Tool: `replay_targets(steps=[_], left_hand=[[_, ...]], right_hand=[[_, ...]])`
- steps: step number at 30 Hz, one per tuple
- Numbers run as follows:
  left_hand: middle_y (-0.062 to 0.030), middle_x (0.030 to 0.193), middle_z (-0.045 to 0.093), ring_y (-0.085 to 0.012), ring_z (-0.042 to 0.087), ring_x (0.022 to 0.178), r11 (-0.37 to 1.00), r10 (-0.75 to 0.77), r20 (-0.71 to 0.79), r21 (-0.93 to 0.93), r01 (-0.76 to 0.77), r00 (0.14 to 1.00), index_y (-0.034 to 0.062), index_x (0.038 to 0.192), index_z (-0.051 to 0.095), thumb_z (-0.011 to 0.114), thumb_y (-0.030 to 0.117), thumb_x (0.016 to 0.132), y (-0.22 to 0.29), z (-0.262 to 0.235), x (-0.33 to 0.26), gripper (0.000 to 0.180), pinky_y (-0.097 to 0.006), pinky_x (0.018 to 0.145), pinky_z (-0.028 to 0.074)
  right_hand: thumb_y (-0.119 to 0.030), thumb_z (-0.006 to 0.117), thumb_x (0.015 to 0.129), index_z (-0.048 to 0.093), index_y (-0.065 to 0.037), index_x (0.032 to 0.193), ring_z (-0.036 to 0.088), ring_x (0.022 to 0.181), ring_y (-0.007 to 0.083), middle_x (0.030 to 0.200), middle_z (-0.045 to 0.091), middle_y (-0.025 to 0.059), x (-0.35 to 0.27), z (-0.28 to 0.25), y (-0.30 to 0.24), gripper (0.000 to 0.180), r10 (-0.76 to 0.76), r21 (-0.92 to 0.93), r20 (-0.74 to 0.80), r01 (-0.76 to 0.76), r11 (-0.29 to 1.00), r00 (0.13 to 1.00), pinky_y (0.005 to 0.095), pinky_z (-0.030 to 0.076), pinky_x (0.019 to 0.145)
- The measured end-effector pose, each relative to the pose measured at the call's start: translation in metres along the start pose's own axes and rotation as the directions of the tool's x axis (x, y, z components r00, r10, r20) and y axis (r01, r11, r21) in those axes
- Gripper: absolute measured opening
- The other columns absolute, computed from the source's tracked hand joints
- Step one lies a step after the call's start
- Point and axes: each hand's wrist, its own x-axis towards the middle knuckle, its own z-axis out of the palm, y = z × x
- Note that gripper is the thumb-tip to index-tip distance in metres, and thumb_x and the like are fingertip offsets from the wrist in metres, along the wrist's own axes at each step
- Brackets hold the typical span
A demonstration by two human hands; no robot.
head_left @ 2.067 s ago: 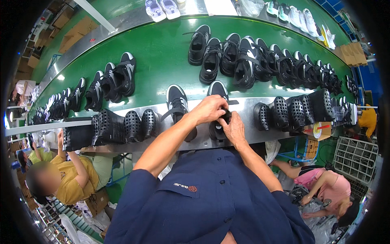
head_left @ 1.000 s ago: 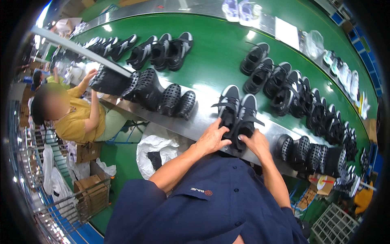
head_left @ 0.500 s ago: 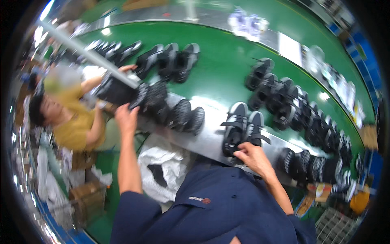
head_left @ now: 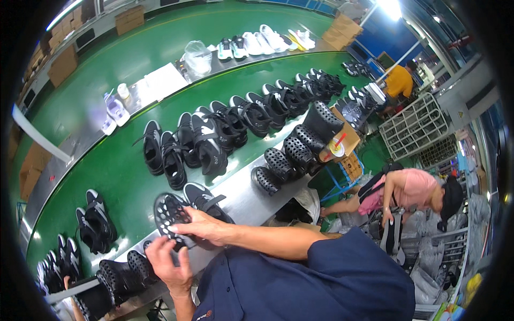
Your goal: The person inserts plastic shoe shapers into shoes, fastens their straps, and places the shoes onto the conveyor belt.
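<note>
My right hand [head_left: 206, 227] grips a black shoe form [head_left: 170, 211] dotted with holes, thumb on its near side. Just below it, my left hand [head_left: 168, 267] is held with fingers spread, close to the form; whether the fingertips touch it I cannot tell. Beyond my right hand, a black and grey sneaker [head_left: 204, 199] with a strap rests at the metal ledge [head_left: 235, 188]. The form partly hides what lies beneath it. More perforated black forms [head_left: 281, 163] stand along the ledge to the right, and others [head_left: 119, 278] sit to the left.
A long row of black sneakers [head_left: 249, 115] lines the green surface beyond the ledge. Further back, pale shoes [head_left: 262, 43] and a white sheet [head_left: 166, 81] lie on a grey strip. On the right, a person in pink [head_left: 417, 190] bends over beside a wire cage [head_left: 415, 125].
The view has swung to the right. My right hand has left the sneakers and now holds a perforated form. My left hand has come in from the far left to beside it.
</note>
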Motion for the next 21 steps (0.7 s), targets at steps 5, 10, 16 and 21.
replay_targets(steps=[5,10,16,21], left_hand=[[-0.0128,0.12,0.061,-0.0226,0.056,0.111,0.599,-0.426,0.244,-0.646,0.473,0.871,-0.0033,0.119,0.063,0.063,0.014,0.092,-0.012,0.03,0.056,0.033,-0.033,0.097,0.043],[-0.0051,0.098,0.069,-0.0125,0.061,0.09,0.433,-0.719,0.234,-0.587,0.685,0.655,-0.002,0.102,0.071,0.063,0.006,0.093,-0.057,0.06,0.031,0.015,-0.027,0.086,0.048],[-0.0038,0.093,0.07,-0.0091,0.061,0.082,0.324,-0.797,0.252,-0.589,0.74,0.549,0.0,0.103,0.073,0.065,0.003,0.093,-0.039,0.091,0.01,0.012,-0.023,0.078,0.048],[-0.0003,0.083,0.065,-0.0079,0.057,0.073,0.223,-0.829,0.292,-0.61,0.76,0.477,0.0011,0.101,0.071,0.065,0.006,0.094,-0.033,0.093,-0.007,0.011,-0.024,0.067,0.046]], right_hand=[[-0.043,0.068,0.086,0.046,-0.001,0.13,0.068,0.086,0.0245,0.102,0.064,0.0142,-0.021,-0.015,-0.002,0.065,0.226,-0.182,0.3,-0.177,0.967,0.927,0.0454,0.055,0.057],[-0.059,0.066,0.087,0.054,0.006,0.122,0.067,0.097,0.0425,0.103,0.067,0.028,-0.056,-0.015,-0.045,0.075,-0.144,-0.97,0.073,0.104,0.219,0.987,0.0472,0.054,0.083],[-0.053,0.068,0.088,0.058,0.005,0.1,0.069,0.084,0.0415,0.087,0.069,0.0248,-0.069,-0.03,-0.028,0.06,-0.054,-0.976,0.063,0.073,0.207,0.997,0.0502,0.054,0.076],[-0.046,0.067,0.091,0.061,0.006,0.092,0.068,0.084,0.0438,0.085,0.067,0.0267,-0.072,-0.03,-0.022,0.052,0.025,-0.968,0.156,0.148,0.202,0.987,0.0506,0.053,0.077]])
